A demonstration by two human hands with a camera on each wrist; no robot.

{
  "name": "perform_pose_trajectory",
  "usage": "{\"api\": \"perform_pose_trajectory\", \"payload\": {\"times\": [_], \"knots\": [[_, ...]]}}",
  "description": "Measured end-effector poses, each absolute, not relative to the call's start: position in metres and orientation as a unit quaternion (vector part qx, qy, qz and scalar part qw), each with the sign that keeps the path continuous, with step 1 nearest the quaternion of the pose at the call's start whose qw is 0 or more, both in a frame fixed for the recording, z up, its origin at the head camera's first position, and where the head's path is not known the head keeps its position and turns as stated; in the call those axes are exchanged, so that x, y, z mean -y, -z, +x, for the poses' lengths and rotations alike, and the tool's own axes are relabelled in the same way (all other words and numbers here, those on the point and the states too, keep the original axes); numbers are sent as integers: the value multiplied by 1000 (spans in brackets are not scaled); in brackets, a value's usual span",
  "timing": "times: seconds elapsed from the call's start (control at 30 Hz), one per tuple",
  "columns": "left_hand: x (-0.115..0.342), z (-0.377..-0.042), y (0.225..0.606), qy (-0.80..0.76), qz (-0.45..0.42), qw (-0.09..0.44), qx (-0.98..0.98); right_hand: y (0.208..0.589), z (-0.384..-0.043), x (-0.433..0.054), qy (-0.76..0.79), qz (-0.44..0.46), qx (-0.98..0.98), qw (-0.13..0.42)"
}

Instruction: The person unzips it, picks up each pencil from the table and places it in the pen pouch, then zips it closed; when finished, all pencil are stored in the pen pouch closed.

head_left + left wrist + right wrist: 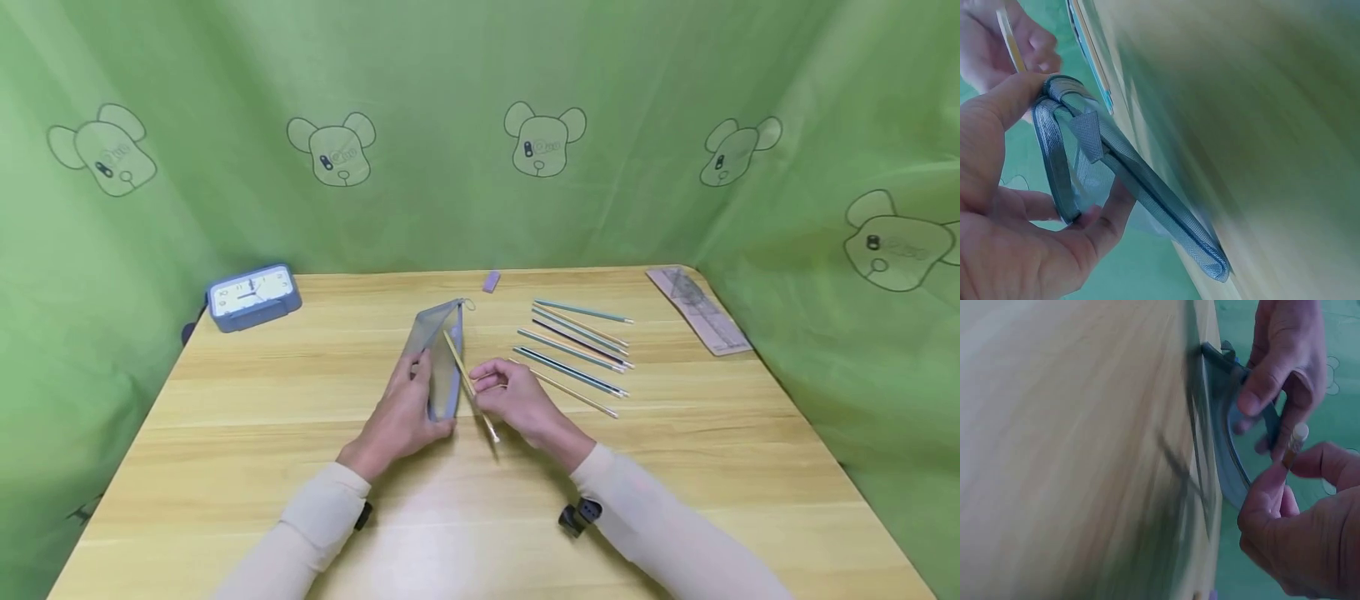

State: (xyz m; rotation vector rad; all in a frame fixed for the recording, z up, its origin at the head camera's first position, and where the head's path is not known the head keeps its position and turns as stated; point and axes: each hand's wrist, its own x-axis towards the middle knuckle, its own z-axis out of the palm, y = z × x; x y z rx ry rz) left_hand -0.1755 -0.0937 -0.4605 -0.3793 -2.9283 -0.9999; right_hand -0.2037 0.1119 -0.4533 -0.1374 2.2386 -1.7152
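A grey-blue mesh zip pouch (437, 321) stands tilted on the table, its zipped side gaping toward the right. My left hand (405, 408) grips the pouch at its near end, thumb and fingers around the zip edge (1054, 156). Between the thumb and fingers of my right hand (517, 400) is a yellow pencil (459, 360). Its far end lies at the pouch's opening, and its white eraser end (1300, 431) points back toward me. To the right of that hand, several pencils (573, 342) in teal, yellow and dark colours lie side by side.
A blue alarm clock (255, 297) stands at the back left. Near the back edge lies a purple eraser (491, 282). A ruler set in a pinkish sleeve (697, 310) lies at the back right. Green curtains (450, 217) surround the table (247, 467).
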Motion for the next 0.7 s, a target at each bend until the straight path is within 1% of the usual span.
{"api": "perform_pose_trajectory", "payload": {"times": [0.2,0.3,0.47,0.7], "knots": [[87,-173,459,340,-113,11,933,450,-220,-90,621,14,-771,141],[83,-172,461,336,-116,21,935,449,-226,-82,629,38,-767,123],[79,-174,463,324,-116,39,938,450,-233,-65,614,53,-782,90],[77,-178,462,385,-99,47,916,449,-236,-40,559,55,-826,44]]}}
